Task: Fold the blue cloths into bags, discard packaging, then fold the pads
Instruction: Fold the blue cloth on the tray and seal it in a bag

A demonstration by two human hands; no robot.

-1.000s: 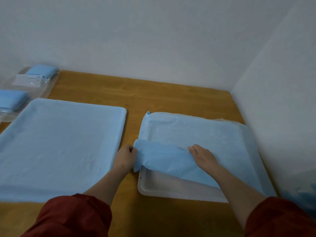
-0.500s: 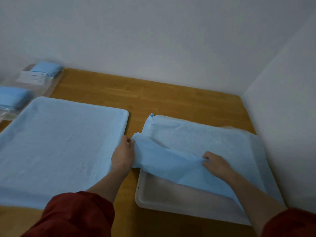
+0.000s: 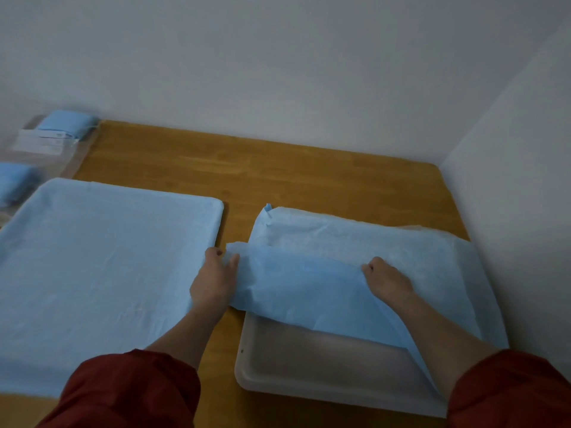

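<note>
Blue pads: two, a flat pad [image 3: 102,267] at 9 o'clock and a folded-back pad [image 3: 340,273] at 3 o'clock.
White tray: one [image 3: 309,366], at 5 o'clock.
Bagged blue cloths: two at 10 o'clock, a far cloth [image 3: 66,123] and a near cloth [image 3: 15,180].
Hands: two, left hand [image 3: 213,279] and right hand [image 3: 387,279].
Red sleeves: two, at 6 o'clock.
Wooden table: one [image 3: 278,171].

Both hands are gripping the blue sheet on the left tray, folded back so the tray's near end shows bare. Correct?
Wrong tray. In the head view the left hand and right hand grip the blue sheet on the right tray, folded back so that tray's near end shows bare. The left sheet lies spread flat.
</note>
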